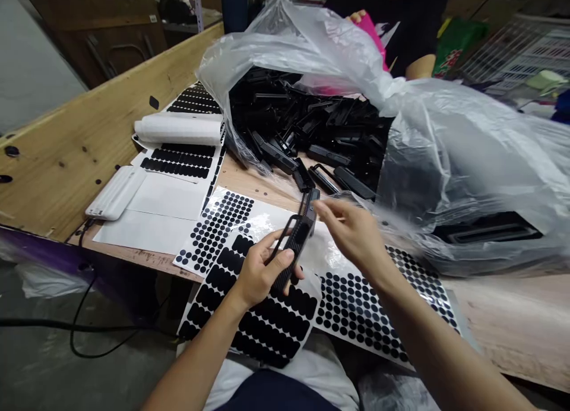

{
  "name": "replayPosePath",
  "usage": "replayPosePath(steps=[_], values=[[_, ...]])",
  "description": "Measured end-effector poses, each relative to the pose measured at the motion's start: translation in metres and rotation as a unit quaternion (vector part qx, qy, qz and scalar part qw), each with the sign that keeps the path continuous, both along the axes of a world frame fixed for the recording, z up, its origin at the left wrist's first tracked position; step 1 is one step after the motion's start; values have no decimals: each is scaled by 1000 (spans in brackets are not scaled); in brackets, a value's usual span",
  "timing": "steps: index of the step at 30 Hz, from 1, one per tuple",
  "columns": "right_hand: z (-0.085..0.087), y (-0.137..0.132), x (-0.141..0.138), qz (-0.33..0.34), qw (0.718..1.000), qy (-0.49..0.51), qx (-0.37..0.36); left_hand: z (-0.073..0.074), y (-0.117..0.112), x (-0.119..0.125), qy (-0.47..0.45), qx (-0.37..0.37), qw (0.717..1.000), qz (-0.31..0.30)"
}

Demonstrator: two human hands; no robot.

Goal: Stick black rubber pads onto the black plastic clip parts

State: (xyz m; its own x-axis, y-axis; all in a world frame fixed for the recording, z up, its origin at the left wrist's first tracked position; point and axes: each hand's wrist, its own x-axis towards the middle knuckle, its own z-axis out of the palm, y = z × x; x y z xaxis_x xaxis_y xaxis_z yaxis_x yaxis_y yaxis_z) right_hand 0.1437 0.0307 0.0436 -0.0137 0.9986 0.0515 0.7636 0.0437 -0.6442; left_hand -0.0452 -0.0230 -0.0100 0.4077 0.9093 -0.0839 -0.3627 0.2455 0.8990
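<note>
My left hand [262, 269] is wrapped round the lower end of a black plastic part [299, 237] with a ribbed body and a thin open frame along one side. It holds the part tilted above the sticker sheets. My right hand [354, 230] is at the part's upper end, thumb and fingers pinched together; whatever they may hold is too small to make out. Below lie a sheet of black oblong stickers [271, 322] and a sheet of round black dots [356, 307]. Another dot sheet [218, 230] lies to the left.
Behind my hands, a clear plastic bag [427, 132] spills many similar black parts [320, 123]. A white power bank [116, 192] with a cable, blank paper [155, 221] and a curled sheet [178, 129] lie left, beside a wooden side board [84, 132]. Another person's hand [357, 16] shows beyond.
</note>
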Motion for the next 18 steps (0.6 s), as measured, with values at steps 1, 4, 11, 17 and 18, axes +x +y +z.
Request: replayPosePath(steps=[1, 4, 11, 17, 18], values=[[-4, 8, -1, -46, 998, -40, -16, -1, 1, 0, -10, -1, 1000, 10], [-14, 27, -5, -104, 981, -149, -69, -1, 3, 4, -22, 4, 998, 65], [6, -11, -17, -95, 993, -36, -53, -1, 8, 11, -9, 16, 992, 121], [22, -74, -41, 95, 993, 63, -6, 4, 7, 9, -10, -8, 985, 173], [20, -75, -33, 112, 990, 80, -18, 6, 7, 8, -13, -24, 984, 175]])
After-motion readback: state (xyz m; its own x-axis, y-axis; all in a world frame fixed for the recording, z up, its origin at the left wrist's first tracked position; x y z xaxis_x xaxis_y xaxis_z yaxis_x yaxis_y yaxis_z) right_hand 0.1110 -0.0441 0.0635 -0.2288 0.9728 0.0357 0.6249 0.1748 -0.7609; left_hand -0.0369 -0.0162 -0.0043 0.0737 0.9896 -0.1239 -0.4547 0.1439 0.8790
